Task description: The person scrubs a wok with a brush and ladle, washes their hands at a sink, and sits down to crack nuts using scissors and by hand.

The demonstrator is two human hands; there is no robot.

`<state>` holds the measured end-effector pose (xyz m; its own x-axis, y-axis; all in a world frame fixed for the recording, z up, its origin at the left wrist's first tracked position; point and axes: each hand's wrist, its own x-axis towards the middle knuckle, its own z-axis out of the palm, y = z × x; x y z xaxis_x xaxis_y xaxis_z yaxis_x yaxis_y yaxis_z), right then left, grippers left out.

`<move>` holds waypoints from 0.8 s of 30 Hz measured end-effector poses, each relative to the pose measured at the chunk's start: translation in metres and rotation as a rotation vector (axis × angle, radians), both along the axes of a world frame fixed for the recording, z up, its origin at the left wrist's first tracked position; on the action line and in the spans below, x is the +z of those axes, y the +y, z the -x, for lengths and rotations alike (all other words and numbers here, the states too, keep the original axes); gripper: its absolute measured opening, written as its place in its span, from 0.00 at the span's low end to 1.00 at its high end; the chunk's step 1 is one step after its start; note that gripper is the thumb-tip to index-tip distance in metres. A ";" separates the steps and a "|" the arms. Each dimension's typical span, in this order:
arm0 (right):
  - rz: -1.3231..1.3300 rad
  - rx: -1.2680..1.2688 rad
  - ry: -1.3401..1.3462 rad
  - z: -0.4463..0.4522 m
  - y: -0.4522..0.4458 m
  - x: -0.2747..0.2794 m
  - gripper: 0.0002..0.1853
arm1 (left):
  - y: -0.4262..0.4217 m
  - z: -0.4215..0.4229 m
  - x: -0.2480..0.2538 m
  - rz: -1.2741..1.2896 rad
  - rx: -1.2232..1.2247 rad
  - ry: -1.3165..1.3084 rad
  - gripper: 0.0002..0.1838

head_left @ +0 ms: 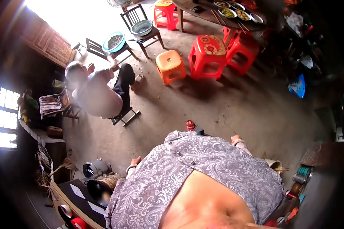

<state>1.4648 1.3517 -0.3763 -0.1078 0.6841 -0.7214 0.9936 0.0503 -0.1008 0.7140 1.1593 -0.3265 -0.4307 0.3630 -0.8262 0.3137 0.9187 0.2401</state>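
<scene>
Beside the soft paisley shirt, both arms angle outward, the left hand near a round grey pail and ribbed basket at near left, the right hand above dull floor, finger opening and any hold too small to tell.

We see glossy, smooth red plastic stools with printed floral seats, a smooth orange plastic stool, dark wooden slatted chairs, a matt, rough grey-brown floor, and a soft grey paisley cloth shirt, matt all over
</scene>
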 end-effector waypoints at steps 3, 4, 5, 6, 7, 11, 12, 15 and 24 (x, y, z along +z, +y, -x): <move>0.012 -0.993 0.372 0.055 0.125 0.082 0.07 | 0.044 0.003 0.006 -0.253 -0.791 0.203 0.17; 0.011 -1.026 0.366 0.070 0.168 0.092 0.05 | 0.060 0.004 0.003 -0.313 -0.771 0.235 0.15; -0.015 -0.980 0.489 0.080 0.202 0.098 0.05 | 0.077 0.006 -0.005 -0.369 -0.749 0.265 0.13; -0.074 -0.908 0.472 0.088 0.237 0.096 0.06 | 0.095 0.011 -0.011 -0.396 -0.780 0.260 0.13; -0.079 -0.910 0.488 0.101 0.269 0.107 0.07 | 0.115 0.017 -0.015 -0.425 -0.815 0.257 0.13; -0.222 -0.823 0.358 0.162 0.358 0.160 0.12 | 0.224 0.057 -0.035 -0.391 -0.958 0.134 0.09; -0.206 -0.899 0.402 0.172 0.363 0.161 0.11 | 0.250 0.073 -0.039 -0.454 -0.945 0.105 0.08; -0.132 -1.123 0.325 0.181 0.378 0.134 0.09 | 0.364 0.106 -0.040 -0.107 0.501 -0.579 0.08; 0.041 -1.277 0.194 0.243 0.381 0.188 0.11 | 0.641 0.138 0.097 -0.225 0.417 -0.559 0.13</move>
